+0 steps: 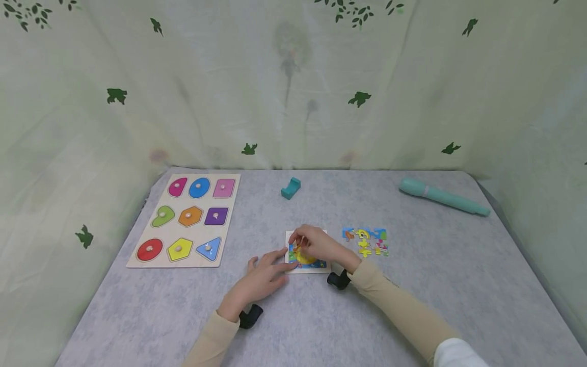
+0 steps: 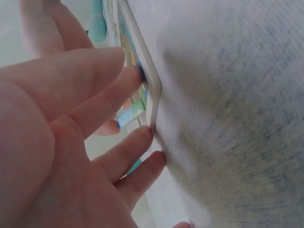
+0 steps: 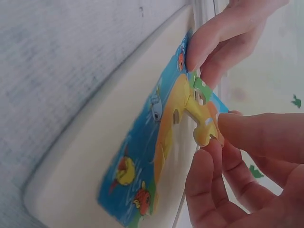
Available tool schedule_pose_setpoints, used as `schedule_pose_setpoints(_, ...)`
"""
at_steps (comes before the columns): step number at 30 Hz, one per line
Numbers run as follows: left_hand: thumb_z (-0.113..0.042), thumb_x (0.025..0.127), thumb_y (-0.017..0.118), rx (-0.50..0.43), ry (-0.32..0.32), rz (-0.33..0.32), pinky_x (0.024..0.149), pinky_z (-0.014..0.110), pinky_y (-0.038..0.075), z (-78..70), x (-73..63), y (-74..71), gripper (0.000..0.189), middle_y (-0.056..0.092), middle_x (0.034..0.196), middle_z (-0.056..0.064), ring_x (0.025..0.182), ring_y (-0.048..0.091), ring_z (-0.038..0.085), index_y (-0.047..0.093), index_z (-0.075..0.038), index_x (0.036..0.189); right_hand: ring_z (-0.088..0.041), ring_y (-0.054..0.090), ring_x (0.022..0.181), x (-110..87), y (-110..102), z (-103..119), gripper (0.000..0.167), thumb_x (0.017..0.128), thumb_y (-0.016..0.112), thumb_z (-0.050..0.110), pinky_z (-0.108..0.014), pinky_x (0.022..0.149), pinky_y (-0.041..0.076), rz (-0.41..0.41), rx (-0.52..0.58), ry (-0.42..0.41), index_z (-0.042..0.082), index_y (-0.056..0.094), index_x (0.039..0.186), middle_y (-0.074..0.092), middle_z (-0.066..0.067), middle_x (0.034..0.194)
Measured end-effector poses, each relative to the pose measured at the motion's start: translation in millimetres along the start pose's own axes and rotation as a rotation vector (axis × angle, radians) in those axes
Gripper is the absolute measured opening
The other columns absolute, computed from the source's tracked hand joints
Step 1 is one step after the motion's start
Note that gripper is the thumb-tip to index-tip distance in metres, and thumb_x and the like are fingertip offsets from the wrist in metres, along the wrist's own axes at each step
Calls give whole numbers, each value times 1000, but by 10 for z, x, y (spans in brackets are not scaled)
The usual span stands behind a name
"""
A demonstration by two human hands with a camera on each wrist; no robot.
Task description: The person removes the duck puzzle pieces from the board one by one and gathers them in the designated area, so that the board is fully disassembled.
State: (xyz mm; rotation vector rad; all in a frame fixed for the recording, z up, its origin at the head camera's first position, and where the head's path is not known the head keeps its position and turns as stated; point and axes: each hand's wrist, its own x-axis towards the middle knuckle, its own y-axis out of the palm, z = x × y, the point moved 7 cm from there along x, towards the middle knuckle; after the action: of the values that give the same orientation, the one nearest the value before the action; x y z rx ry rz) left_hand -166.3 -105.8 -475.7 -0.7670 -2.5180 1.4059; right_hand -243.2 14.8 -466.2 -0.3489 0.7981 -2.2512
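A small jigsaw puzzle board point(image 1: 307, 271) with a pale rim lies on the table in front of me. Several pieces in it form a blue sea picture with fish and a yellow figure. My right hand point(image 1: 321, 245) is over the board, and in the right wrist view its thumb and fingers pinch a yellow jigsaw piece point(image 3: 203, 122), slightly tilted above the picture. The left hand point(image 1: 260, 279) rests at the board's left side with fingers extended; its index fingertip point(image 2: 135, 76) touches the picture and other fingertips are at the rim.
Loose jigsaw pieces point(image 1: 364, 251) lie right of the board. A wooden shape board point(image 1: 133, 262) with knobbed colored shapes is at the left. Toward the back are a teal block point(image 1: 291, 189) with a notch and, farther right, a teal stick point(image 1: 445, 196). A patterned curtain point(image 1: 293, 122) hangs behind the table.
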Motion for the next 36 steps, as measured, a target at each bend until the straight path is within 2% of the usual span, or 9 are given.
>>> schedule_pose_setpoints(7,-18,97,57,-33,-3,-6,99,70,10,0,-4,0,35,33,151,13,137,27,34,61,-13,132,-13,49,71,26,14,-1,29,84,54,-13,-25,65,43,12,-28,-36,6,63,105,58,-2,84)
schedule_pose_setpoints(11,-18,97,57,-25,-5,-10,99,70,11,6,-1,13,35,33,151,13,137,27,34,60,-14,132,-13,50,71,-27,-42,-55,26,87,55,-8,-27,65,43,-12,11,7,9,62,105,59,-1,83)
schedule_pose_setpoints(18,-18,97,57,-28,-16,-16,100,69,10,6,-11,20,35,32,151,13,137,27,34,60,-14,132,-19,51,74,-276,-351,-283,19,87,59,-3,-31,66,43,-102,100,102,8,65,102,58,-5,84)
schedule_pose_setpoints(25,-17,97,57,-53,-10,-29,101,67,8,6,-22,15,35,32,151,14,137,27,35,61,-14,131,-19,50,72,-599,-641,-512,15,85,63,-4,-31,65,42,-174,91,169,4,67,97,58,-4,82)
schedule_pose_setpoints(31,-17,96,58,-65,0,-42,101,67,8,1,-26,7,34,33,150,15,136,28,35,61,-13,130,-20,48,73,-777,-720,-643,13,83,63,-5,-31,64,41,-175,82,214,0,67,94,57,-5,81)
schedule_pose_setpoints(36,-16,96,58,-63,4,-52,100,67,8,0,-27,6,34,34,150,15,135,29,35,62,-13,130,-18,49,73,-852,-718,-705,13,85,62,-5,-29,64,42,-160,26,225,2,66,94,57,-3,81)
